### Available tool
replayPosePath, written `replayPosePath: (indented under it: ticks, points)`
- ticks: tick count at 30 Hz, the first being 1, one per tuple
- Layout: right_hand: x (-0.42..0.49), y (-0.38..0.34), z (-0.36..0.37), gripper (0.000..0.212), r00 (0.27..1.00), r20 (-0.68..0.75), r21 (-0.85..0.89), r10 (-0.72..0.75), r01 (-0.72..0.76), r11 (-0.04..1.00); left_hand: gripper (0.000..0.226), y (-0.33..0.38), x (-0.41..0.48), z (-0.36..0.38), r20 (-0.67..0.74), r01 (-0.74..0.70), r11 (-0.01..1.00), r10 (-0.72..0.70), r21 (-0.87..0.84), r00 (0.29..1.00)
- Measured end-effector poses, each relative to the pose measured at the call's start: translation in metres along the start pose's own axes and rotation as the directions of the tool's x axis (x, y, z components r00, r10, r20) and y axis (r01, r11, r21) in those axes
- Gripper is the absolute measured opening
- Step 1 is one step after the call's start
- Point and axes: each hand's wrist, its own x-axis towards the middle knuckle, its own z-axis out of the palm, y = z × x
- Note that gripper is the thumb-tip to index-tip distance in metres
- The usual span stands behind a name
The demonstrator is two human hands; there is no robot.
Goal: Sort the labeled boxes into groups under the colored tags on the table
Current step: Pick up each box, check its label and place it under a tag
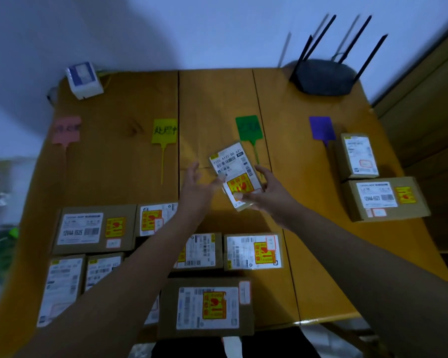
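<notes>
Labeled box (234,175), small: held above table (217,104) centre, just at 7 o'clock of green tag (249,127), label up, presumably for reading; right hand (265,193) clamped on near end, left hand (195,186) open, fingertips touching left edge.

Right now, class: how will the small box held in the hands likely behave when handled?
The small box probably feels stiff, being cardboard. It seems light: the right hand carries it largely alone. Its yellow sticker may warn of fragile contents.
</notes>
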Motion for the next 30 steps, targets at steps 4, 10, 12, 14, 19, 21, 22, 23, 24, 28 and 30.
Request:
replayPosePath:
  ticks: [4,10,12,14,19,21,22,23,24,28,30]
  points:
    - [-0.014,-0.033,0.002,0.071,0.99,0.128,0.186,-0.057,0.032,0.982,0.047,0.038,-0.01,-0.005,0.131,0.04,0.952,0.0,-0.302,0.991]
    - [-0.028,-0.069,0.0,0.044,0.984,0.122,0.143,-0.129,0.112,0.983,0.041,0.078,-0.017,-0.027,0.093,-0.109,0.966,0.134,-0.235,0.987]
    - [-0.031,-0.072,0.0,0.044,0.98,0.133,0.139,-0.148,0.13,0.982,0.041,0.082,-0.02,-0.03,0.095,-0.132,0.966,0.156,-0.223,0.983]
    - [-0.033,-0.072,0.001,0.046,0.977,0.141,0.144,-0.162,0.142,0.979,0.041,0.084,-0.024,-0.031,0.088,-0.144,0.964,0.167,-0.222,0.982]
    - [-0.034,-0.062,0.002,0.048,0.973,0.164,0.17,-0.164,0.136,0.976,0.042,0.07,-0.032,-0.032,0.081,-0.122,0.967,0.143,-0.223,0.986]
    - [-0.032,-0.057,0.003,0.05,0.975,0.164,0.181,-0.15,0.12,0.976,0.047,0.059,-0.035,-0.03,0.098,-0.123,0.967,0.147,-0.221,0.984]
    - [-0.032,-0.054,0.003,0.051,0.977,0.163,0.189,-0.141,0.109,0.976,0.05,0.054,-0.037,-0.029,0.104,-0.126,0.966,0.152,-0.225,0.983]
    - [-0.03,-0.052,0.003,0.051,0.977,0.165,0.197,-0.133,0.099,0.975,0.053,0.049,-0.038,-0.028,0.101,-0.124,0.965,0.15,-0.233,0.983]
    - [-0.029,-0.051,0.002,0.052,0.977,0.17,0.2,-0.126,0.091,0.975,0.055,0.044,-0.039,-0.027,0.088,-0.117,0.964,0.142,-0.24,0.986]
    - [-0.025,-0.048,0.006,0.054,0.977,0.193,0.14,-0.091,0.064,0.988,0.05,0.032,-0.04,-0.028,0.011,-0.117,0.961,0.123,-0.252,0.992]
    - [-0.021,-0.049,0.012,0.053,0.981,0.179,0.067,-0.08,0.069,0.995,0.048,0.028,-0.04,-0.029,-0.018,-0.126,0.965,0.125,-0.228,0.992]
